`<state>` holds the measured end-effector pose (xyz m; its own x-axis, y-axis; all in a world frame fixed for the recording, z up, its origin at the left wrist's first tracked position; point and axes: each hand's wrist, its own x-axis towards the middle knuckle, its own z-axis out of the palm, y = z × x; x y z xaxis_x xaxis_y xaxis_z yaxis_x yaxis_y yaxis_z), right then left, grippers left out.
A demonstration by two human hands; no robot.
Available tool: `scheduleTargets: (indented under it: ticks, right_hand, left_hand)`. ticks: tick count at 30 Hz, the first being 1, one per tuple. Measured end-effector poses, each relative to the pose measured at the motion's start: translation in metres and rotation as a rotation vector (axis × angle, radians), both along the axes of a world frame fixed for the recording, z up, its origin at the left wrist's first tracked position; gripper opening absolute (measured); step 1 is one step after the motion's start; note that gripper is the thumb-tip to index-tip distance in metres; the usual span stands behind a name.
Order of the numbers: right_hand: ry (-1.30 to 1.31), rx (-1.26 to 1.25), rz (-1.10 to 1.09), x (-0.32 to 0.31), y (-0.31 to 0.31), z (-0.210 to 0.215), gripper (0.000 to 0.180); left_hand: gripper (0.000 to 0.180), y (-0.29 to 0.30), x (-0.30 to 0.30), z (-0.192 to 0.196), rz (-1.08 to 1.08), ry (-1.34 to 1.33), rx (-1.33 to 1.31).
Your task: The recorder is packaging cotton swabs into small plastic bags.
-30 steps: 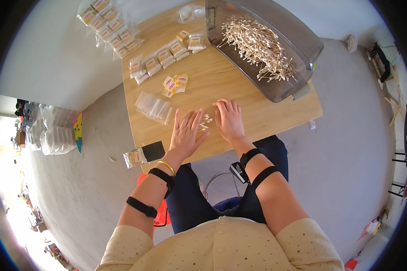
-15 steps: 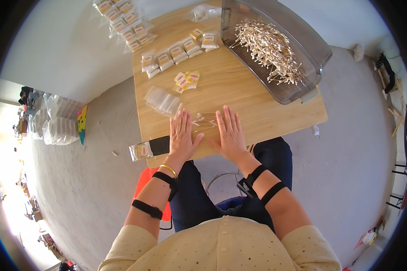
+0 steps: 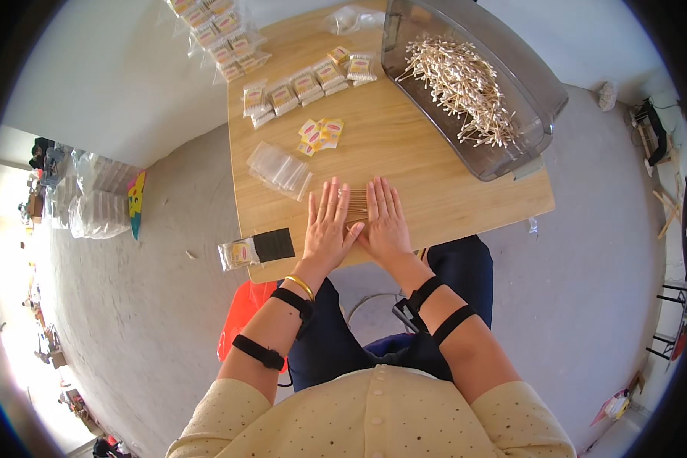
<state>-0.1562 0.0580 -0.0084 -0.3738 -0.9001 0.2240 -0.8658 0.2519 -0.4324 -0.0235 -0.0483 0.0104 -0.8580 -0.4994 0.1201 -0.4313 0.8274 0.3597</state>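
Note:
A small row of cotton swabs lies crosswise on the table between my two hands, near the front edge. My left hand rests flat at the left ends of the swabs, its fingers stretched forward. At the right ends, my right hand lies flat in the same way. The tips of my thumbs come close together below the row. Part of the swabs is covered by the fingers. Left of my left hand are clear plastic bags, overlapping in a stack. Just behind them sit loose yellow-and-white cards.
A smoky plastic bin with a heap of cotton swabs stands at the back right. Filled swab packets line the table's back left. A packet and a black strip lie at the front left corner of the wooden table.
My left hand has moved right, against the swab ends, and the gap between my hands has narrowed. The swabs now lie in a tighter, more even row.

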Motion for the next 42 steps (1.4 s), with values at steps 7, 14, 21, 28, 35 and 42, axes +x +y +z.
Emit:
scheduleTargets:
  ticks: [7, 14, 21, 28, 35, 42]
  right_hand:
    - [-0.042, -0.013, -0.008, -0.016, 0.017, 0.01, 0.098]
    - [-0.018, 0.012, 0.02, -0.02, 0.024, 0.013, 0.095]
    - [0.019, 0.029, 0.078, -0.016, 0.025, 0.018, 0.097]
    - [0.065, 0.061, 0.056, -0.012, 0.015, 0.021, 0.095]
    - [0.24, 0.098, 0.045, 0.002, -0.004, -0.002, 0.085]
    - [0.12, 0.106, 0.045, 0.001, -0.001, 0.003, 0.083]
  left_hand:
    - [0.077, 0.001, -0.01, 0.0, -0.073, -0.159, -0.115]
    - [0.078, 0.007, -0.013, 0.006, -0.026, -0.189, -0.115]
    - [0.082, -0.005, 0.003, 0.018, 0.106, -0.163, -0.137]
    - [0.09, -0.012, 0.019, -0.004, 0.092, -0.246, -0.159]
    - [0.094, 0.005, 0.001, -0.011, 0.108, -0.164, -0.086]
    - [0.091, -0.001, -0.002, -0.001, 0.093, -0.305, -0.057]
